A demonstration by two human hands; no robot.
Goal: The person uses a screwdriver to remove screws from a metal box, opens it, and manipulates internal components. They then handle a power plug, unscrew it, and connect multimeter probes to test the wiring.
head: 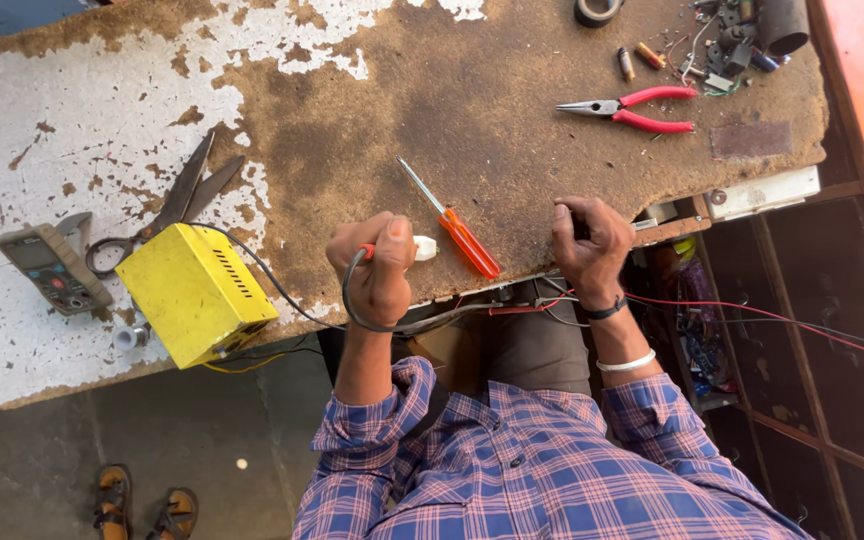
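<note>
Hands at worn bench's (512, 110) near edge: our left hand (377, 265) fisted round grey cable (352, 300) with white plug tip (424, 247), steadying it; right hand (590, 250) clenched, contents unclear; orange-handled screwdriver (457, 228) between them, within reach.

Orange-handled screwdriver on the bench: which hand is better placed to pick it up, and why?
Probably the right hand: it sits just beside the orange-handled screwdriver handle, fist closed on little visible. The left hand already grips a grey cable.

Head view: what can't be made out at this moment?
- Right hand: the closed fingers hide whatever it grips.
- Left hand: the fist covers most of the white-tipped tool with the dark cable.
- Small parts in the top right corner of the workbench: too small to identify.
- Tape roll: cut off by the top edge.
</note>
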